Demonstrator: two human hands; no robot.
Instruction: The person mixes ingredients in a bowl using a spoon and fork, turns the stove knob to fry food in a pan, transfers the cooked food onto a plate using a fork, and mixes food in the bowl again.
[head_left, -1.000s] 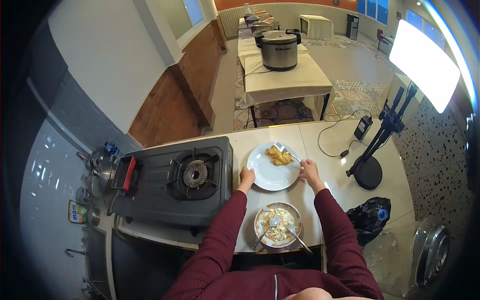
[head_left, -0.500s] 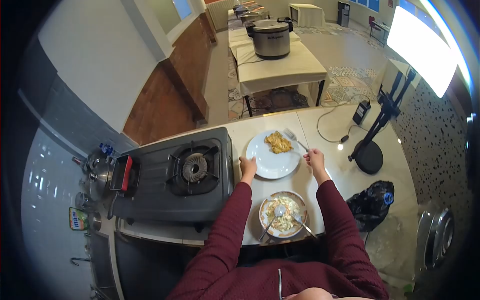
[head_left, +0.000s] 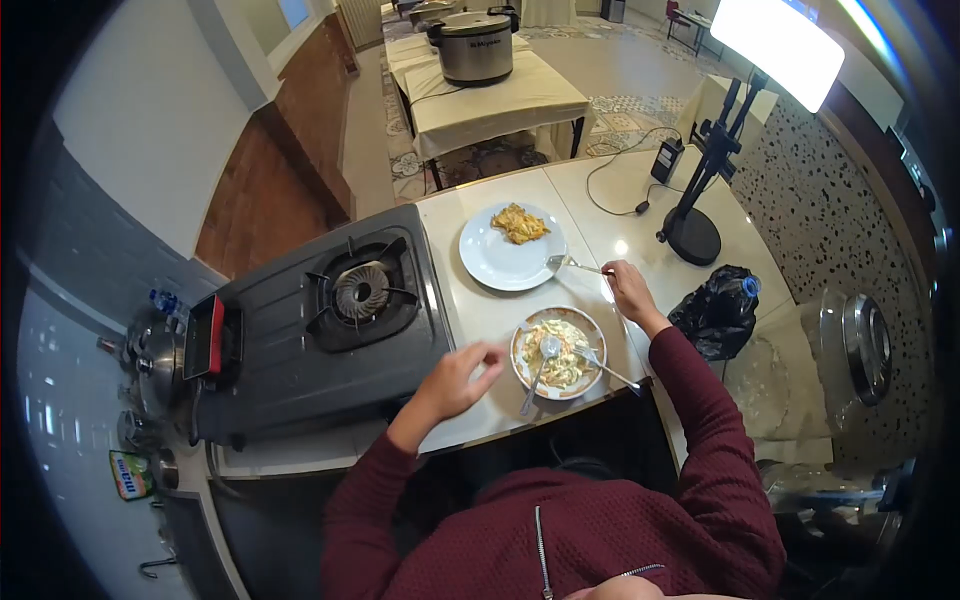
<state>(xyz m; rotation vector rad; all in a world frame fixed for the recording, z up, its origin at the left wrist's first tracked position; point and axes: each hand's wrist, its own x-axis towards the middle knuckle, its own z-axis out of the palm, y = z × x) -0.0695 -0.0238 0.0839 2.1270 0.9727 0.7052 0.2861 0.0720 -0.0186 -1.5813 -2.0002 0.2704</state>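
Note:
My right hand point(head_left: 630, 293) is closed around the handle of a fork point(head_left: 578, 264), whose tines reach the lower right rim of a white plate point(head_left: 500, 267). A piece of browned, omelette-like food point(head_left: 520, 223) lies at the plate's far side. My left hand point(head_left: 455, 383) hovers near the stove's front right corner, holding nothing, thumb and fingers apart. Just right of it stands a patterned-rim bowl point(head_left: 519, 357) of pale shredded mixture. Inside the bowl rest a spoon point(head_left: 549, 348) and a second fork point(head_left: 592, 357), their handles over the near rim.
A black gas stove point(head_left: 290, 390) fills the left side, with a red-edged pan point(head_left: 217, 335) beyond. At right are a black bag point(head_left: 715, 318) with a blue-capped bottle, and a lamp base point(head_left: 692, 237). A large rice cooker point(head_left: 476, 52) stands on a far table.
My left hand has let go of the plate's edge and come back toward me, left of the bowl. My right hand has drawn the fork away from the food toward the near rim. The view has shifted.

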